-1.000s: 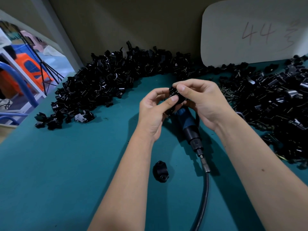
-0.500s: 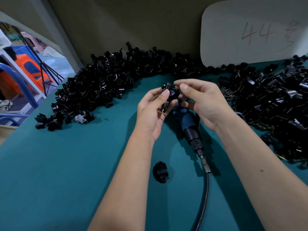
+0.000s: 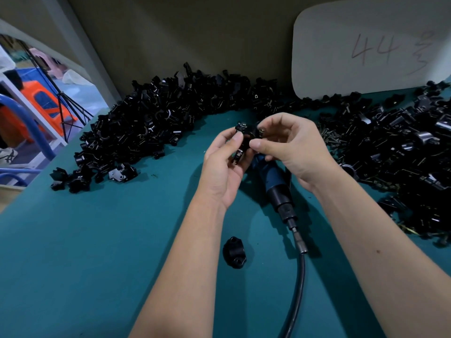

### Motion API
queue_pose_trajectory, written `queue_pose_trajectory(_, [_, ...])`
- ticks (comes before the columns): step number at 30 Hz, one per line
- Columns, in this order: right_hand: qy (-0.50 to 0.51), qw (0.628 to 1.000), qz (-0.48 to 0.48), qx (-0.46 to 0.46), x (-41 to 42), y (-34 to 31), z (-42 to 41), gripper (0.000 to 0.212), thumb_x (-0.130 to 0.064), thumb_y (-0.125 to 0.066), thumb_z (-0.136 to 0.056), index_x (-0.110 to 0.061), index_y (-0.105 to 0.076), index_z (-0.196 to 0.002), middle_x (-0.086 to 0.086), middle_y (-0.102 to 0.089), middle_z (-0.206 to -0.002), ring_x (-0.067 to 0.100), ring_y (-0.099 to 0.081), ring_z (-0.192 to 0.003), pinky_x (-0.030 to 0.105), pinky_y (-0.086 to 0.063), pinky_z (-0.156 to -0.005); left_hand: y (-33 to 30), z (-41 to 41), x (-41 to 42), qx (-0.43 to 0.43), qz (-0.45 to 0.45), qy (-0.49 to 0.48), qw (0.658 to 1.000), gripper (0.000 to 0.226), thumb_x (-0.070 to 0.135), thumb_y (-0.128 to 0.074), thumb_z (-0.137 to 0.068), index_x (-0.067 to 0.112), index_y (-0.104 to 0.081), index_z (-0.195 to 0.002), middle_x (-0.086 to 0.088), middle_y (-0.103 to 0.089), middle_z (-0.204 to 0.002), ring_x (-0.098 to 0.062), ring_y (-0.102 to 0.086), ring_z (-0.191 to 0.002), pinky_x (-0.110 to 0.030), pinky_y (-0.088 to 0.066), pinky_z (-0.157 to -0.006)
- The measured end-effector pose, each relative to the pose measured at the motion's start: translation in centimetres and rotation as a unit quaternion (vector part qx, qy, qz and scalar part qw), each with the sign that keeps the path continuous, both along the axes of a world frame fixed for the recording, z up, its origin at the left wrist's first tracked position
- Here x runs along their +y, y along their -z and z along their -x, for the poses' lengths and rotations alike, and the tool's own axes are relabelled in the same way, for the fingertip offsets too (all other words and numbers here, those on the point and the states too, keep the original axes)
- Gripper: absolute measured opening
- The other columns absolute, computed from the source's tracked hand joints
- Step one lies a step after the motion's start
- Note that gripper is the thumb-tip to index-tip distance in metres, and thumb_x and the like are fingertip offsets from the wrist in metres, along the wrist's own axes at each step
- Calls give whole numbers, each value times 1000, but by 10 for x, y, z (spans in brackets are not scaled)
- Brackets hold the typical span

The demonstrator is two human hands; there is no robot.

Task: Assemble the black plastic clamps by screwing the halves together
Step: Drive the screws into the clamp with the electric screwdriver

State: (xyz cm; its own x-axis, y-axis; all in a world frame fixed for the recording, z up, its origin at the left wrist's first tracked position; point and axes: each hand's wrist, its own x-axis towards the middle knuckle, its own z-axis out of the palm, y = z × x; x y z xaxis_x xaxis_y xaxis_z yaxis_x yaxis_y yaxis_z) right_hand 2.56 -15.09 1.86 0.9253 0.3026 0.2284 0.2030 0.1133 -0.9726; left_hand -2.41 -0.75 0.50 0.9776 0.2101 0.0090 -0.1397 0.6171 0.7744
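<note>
Looking down from the head camera, both hands meet above the middle of the teal bench (image 3: 73,264). The left hand (image 3: 223,167) has its grip closed on a black clamp (image 3: 244,137), thumb tip pressed against the near face and fingers curled behind it. The right hand (image 3: 290,145) pinches the same clamp from the other side, thumb pointing left and touching the piece, forefinger arched over the top. Small metal screw heads show at the clamp's upper edge; whether the halves are fully seated cannot be told.

Directly beneath the hands lies a blue power screwdriver (image 3: 273,176), its black collar and metal fitting pointing toward the viewer and running into a black hose (image 3: 301,284) that leaves the bottom edge. Just left of the hose, a single clamp half (image 3: 233,252) rests alone on the bench, apart from both forearms.

A long heap of black clamp parts (image 3: 170,118) curves along the back wall to the left, and a second heap (image 3: 400,152) spreads at the right, with loose screws (image 3: 329,136) at its near-left edge. A white board (image 3: 366,45) marked "44" leans against the wall behind.
</note>
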Motion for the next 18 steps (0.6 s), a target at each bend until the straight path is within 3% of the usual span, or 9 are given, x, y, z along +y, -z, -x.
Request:
queue_pose_trajectory(3, [63, 993, 71, -68, 7, 2, 2, 31, -7, -94, -71, -16, -74, -93, -2, -74, -83, 9, -68, -73, 25, -56, -69, 0, 0, -5, 9, -17, -25, 1000, 18, 31, -62, -100, 13, -64, -98, -11, -68, -99, -29, -66, -98, -30, -52, -79])
queue_pose_trajectory(7, [136, 953, 186, -198, 13, 2, 10, 32, -25, -94, -72, -22, -74, -97, -13, -74, -85, 0, -71, -82, 11, -48, -72, 4, -2, -13, 25, -152, -67, 986, 28, 46, -62, -99, 23, -56, -85, 2, -62, -83, -12, -57, -71, -23, -46, -62])
queue_pose_trajectory(10, [129, 945, 207, -218, 14, -1, 14, 33, -26, -93, -73, -20, -74, -100, -13, -74, -89, 0, -70, -87, 8, -46, -73, 5, -1, -13, 46, -205, -94, 973, 32, 55, -58, -99, 29, -58, -79, 12, -56, -69, -5, -49, -58, -20, -41, -51])
queue_pose_trajectory(14, [85, 952, 223, -190, 14, -7, 14, 39, -26, -94, -72, -20, -72, -104, -11, -75, -90, 4, -71, -83, 16, -54, -77, 6, -5, -12, 58, -220, -149, 962, 33, 41, -60, -96, 27, -44, -71, 7, -36, -66, -12, -31, -59, -28, -26, -51])
queue_pose_trajectory(18, [86, 945, 248, -193, 11, -7, 12, 34, -42, -89, -77, -23, -71, -98, -10, -72, -85, 10, -68, -80, 31, -56, -78, 5, -7, -8, 94, -158, -143, 972, 28, 31, -54, -101, 27, -42, -76, 8, -35, -55, -10, -26, -45, -23, -21, -39])
